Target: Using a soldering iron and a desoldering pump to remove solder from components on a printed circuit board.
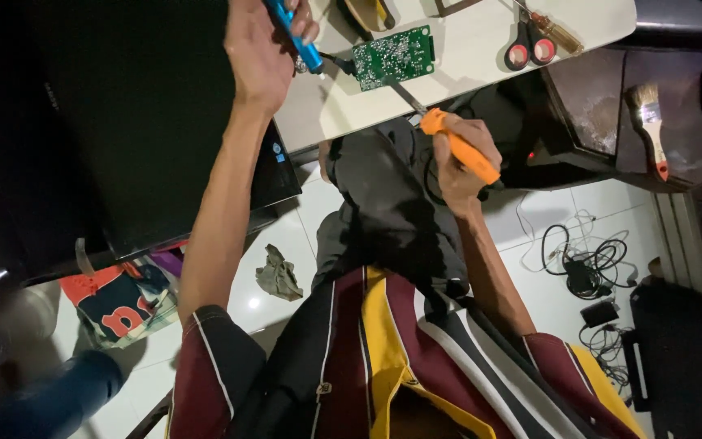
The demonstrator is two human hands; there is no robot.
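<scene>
Left hand (263,49) closes its fingers (306,28) around a blue-handled soldering tool (298,36), its tip at the left edge of the green circuit board (393,55). Right hand (461,158) grips an orange-handled screwdriver (458,146), its blade reaching the board's lower edge. Work on the board looks underway, not finished; it lies flat on the white table (465,49), just beyond both hands
</scene>
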